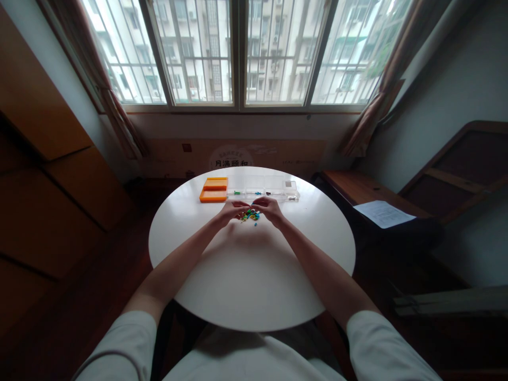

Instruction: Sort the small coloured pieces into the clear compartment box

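Observation:
A small heap of tiny colourful pieces [251,215], green, yellow, blue and red, lies on the white round table [254,286]. Their exact kind is too small to make out. My left hand [232,210] is over the heap's left side, its fingers closed in a pinch. From the right, my right hand [270,208] reaches over the heap with bent, closed fingers. The fingertips of both hands nearly meet, and whatever is between them cannot be made out. Just behind the hands stands a clear compartment box [257,182] with a few small green, blue and dark pieces inside.
An orange tray [213,197] stands at the back left of the table, beside the clear box. One loose blue piece [256,224] lies in front of the heap. Right of the table, a paper sheet [383,214] rests by a wooden bench [349,182]. A barred window is ahead.

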`<state>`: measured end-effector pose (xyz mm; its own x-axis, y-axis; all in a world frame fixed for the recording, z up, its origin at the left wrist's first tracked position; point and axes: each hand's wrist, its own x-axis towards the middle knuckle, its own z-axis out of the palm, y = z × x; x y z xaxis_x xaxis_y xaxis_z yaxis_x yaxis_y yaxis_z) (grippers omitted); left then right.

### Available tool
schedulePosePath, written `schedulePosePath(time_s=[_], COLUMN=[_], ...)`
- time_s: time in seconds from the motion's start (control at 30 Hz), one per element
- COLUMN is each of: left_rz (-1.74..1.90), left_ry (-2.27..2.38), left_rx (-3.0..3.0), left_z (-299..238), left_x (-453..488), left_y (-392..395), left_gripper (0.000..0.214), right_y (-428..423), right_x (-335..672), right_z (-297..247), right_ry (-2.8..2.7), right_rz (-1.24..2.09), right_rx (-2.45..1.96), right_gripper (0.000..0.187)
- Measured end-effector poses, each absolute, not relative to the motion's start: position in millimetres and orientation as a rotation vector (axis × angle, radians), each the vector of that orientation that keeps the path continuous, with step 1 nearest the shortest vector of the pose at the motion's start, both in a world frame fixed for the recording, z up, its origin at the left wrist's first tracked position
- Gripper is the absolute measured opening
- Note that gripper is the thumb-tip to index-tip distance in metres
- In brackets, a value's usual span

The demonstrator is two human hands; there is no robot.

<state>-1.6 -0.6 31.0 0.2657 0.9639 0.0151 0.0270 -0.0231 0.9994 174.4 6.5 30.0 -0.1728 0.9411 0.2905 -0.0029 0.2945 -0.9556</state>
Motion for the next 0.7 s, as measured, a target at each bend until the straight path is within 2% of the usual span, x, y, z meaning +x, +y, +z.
schedulePosePath(time_s=[0.7], left_rz=[1.051], left_ry=[0.963], left_rx=[1.250], left_z=[25.1], left_x=[-2.0], left_y=[4.2], left_gripper=[0.034], right_y=[-0.7], right_x=[174.4], right_z=[34.7], right_ry=[-1.480], right_rz=[1.162], right_rx=[-0.942], right_gripper=[0.034])
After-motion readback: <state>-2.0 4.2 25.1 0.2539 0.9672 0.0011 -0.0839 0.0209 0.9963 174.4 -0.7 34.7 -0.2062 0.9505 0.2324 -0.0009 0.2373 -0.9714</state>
